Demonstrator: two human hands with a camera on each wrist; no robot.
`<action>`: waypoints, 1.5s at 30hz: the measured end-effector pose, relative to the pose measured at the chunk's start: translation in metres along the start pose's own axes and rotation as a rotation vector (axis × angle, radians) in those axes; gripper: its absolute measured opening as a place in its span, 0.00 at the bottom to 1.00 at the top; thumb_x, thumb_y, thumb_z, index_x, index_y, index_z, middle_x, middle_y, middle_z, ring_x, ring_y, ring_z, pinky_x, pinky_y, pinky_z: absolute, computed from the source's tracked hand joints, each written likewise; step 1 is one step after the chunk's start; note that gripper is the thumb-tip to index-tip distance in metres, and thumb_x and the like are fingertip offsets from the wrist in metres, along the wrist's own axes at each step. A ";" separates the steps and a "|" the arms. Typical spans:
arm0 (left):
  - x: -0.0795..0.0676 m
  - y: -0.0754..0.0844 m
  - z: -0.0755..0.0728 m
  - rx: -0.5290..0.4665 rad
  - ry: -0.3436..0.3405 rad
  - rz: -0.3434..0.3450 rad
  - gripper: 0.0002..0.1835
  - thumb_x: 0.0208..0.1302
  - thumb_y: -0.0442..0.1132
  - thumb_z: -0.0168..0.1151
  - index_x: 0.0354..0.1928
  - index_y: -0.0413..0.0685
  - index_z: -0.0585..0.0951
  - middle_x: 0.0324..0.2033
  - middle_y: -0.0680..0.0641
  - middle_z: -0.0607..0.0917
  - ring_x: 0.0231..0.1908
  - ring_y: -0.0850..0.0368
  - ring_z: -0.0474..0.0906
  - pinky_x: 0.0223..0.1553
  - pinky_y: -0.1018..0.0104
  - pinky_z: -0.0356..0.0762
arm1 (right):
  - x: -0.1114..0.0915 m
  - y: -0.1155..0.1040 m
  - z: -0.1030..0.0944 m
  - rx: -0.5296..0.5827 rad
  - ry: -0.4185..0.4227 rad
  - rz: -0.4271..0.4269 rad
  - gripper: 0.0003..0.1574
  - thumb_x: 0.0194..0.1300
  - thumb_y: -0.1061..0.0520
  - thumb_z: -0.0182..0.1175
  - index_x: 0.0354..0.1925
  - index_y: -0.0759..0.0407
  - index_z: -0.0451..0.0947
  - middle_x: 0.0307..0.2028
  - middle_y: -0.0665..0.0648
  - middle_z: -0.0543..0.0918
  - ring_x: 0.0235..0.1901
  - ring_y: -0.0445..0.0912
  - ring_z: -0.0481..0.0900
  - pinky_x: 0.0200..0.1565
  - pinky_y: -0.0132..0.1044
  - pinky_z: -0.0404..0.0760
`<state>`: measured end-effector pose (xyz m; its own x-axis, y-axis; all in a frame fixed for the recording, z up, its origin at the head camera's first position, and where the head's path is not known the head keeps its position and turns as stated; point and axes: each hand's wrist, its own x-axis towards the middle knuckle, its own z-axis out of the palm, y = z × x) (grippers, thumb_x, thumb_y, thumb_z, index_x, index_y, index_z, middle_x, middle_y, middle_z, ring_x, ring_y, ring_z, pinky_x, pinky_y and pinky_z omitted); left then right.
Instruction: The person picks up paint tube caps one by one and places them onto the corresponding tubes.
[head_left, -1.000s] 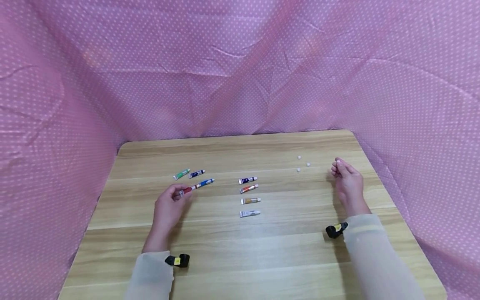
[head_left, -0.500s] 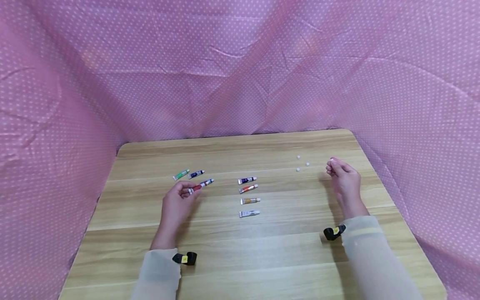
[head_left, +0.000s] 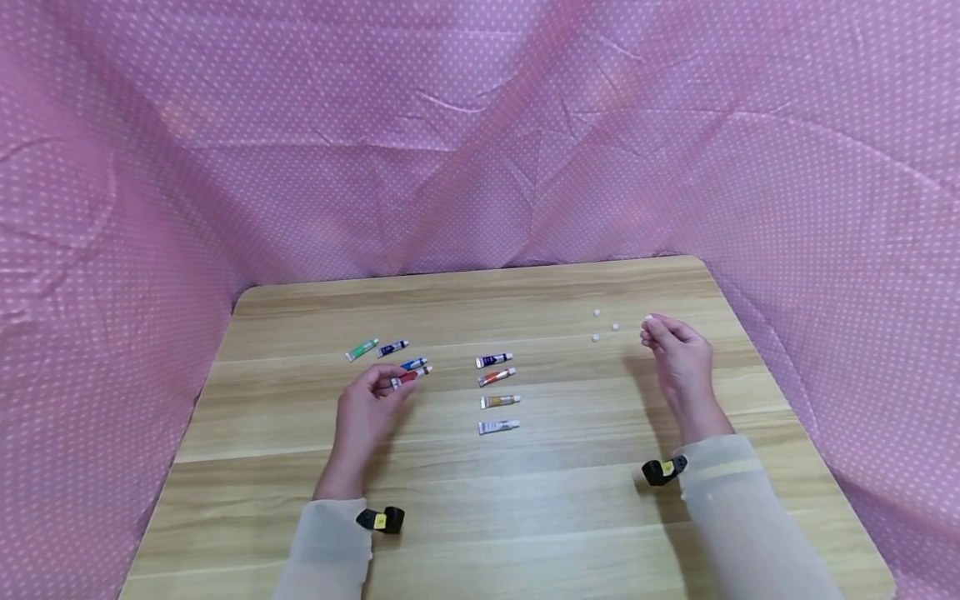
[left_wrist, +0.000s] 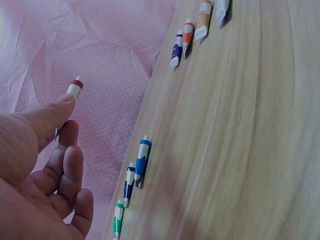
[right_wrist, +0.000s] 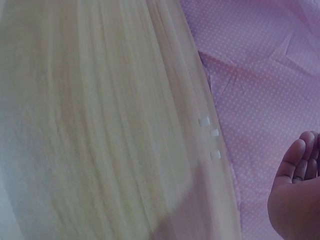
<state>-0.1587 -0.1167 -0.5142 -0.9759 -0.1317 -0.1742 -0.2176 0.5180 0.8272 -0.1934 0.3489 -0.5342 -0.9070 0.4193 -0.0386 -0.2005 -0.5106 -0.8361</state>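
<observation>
My left hand pinches a red paint tube between thumb and fingers, above the table; its narrow end points away from the palm. Just behind, partly covered in the head view, lies a blue paint tube. A green tube and a dark blue tube are farther back. My right hand is raised at the right, thumb and index finger pinching a small white cap; the right wrist view hides it. Three similar white caps lie left of that hand.
In the table's middle, a column holds a purple tube, an orange tube, an ochre tube and a white tube. Pink dotted cloth surrounds the wooden table at its back and sides.
The left hand has carried the red tube rightward, from the near end of the blue tube to beside it. The right hand has drifted left towards the loose caps, still pinching.
</observation>
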 end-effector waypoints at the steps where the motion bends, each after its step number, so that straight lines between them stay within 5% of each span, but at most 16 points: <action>1: 0.000 0.000 0.001 -0.003 0.001 -0.006 0.13 0.74 0.46 0.73 0.56 0.57 0.86 0.50 0.47 0.89 0.49 0.50 0.82 0.48 0.63 0.80 | -0.001 0.001 0.002 -0.022 0.001 -0.005 0.06 0.68 0.72 0.70 0.36 0.65 0.91 0.29 0.55 0.92 0.27 0.42 0.89 0.37 0.30 0.88; 14: 0.001 0.000 0.012 -0.023 0.003 -0.007 0.15 0.73 0.46 0.73 0.59 0.57 0.86 0.51 0.47 0.91 0.50 0.51 0.85 0.51 0.62 0.85 | -0.016 0.015 0.011 -0.223 -0.069 -0.009 0.10 0.72 0.69 0.69 0.38 0.58 0.92 0.31 0.49 0.93 0.30 0.38 0.90 0.40 0.28 0.89; 18: 0.002 -0.001 0.016 -0.035 -0.018 -0.032 0.15 0.74 0.46 0.72 0.59 0.58 0.86 0.51 0.48 0.90 0.50 0.51 0.84 0.52 0.62 0.84 | -0.019 0.020 0.013 -0.267 -0.097 0.000 0.06 0.71 0.68 0.70 0.43 0.63 0.92 0.33 0.49 0.94 0.31 0.37 0.90 0.41 0.27 0.89; 23: 0.003 -0.002 0.021 -0.058 -0.030 -0.024 0.15 0.74 0.44 0.72 0.60 0.56 0.87 0.52 0.46 0.90 0.51 0.50 0.85 0.55 0.59 0.84 | -0.022 0.026 0.015 -0.320 -0.118 0.012 0.12 0.71 0.68 0.70 0.51 0.74 0.87 0.36 0.48 0.94 0.32 0.37 0.90 0.42 0.27 0.89; 31: 0.004 -0.003 0.027 -0.073 -0.065 -0.019 0.16 0.75 0.41 0.71 0.61 0.56 0.86 0.53 0.47 0.90 0.53 0.51 0.86 0.57 0.57 0.86 | -0.027 0.031 0.019 -0.467 -0.125 0.045 0.06 0.70 0.66 0.72 0.46 0.64 0.90 0.33 0.48 0.93 0.32 0.37 0.88 0.43 0.28 0.88; 37: 0.002 -0.002 0.030 -0.066 -0.074 -0.006 0.15 0.73 0.41 0.72 0.59 0.57 0.86 0.51 0.47 0.91 0.51 0.52 0.87 0.57 0.55 0.87 | -0.032 0.032 0.024 -0.532 -0.149 0.023 0.12 0.70 0.63 0.74 0.49 0.69 0.89 0.35 0.51 0.94 0.33 0.36 0.88 0.43 0.27 0.88; 45: -0.002 0.002 0.034 -0.073 -0.083 0.016 0.14 0.71 0.40 0.74 0.56 0.55 0.87 0.48 0.47 0.92 0.47 0.53 0.88 0.53 0.58 0.87 | -0.038 0.030 0.033 -0.580 -0.190 0.001 0.21 0.69 0.59 0.76 0.52 0.73 0.86 0.34 0.44 0.93 0.34 0.35 0.87 0.43 0.27 0.88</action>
<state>-0.1574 -0.0871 -0.5301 -0.9782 -0.0521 -0.2012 -0.2025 0.4562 0.8665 -0.1769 0.2925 -0.5397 -0.9680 0.2504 0.0139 -0.0134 0.0035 -0.9999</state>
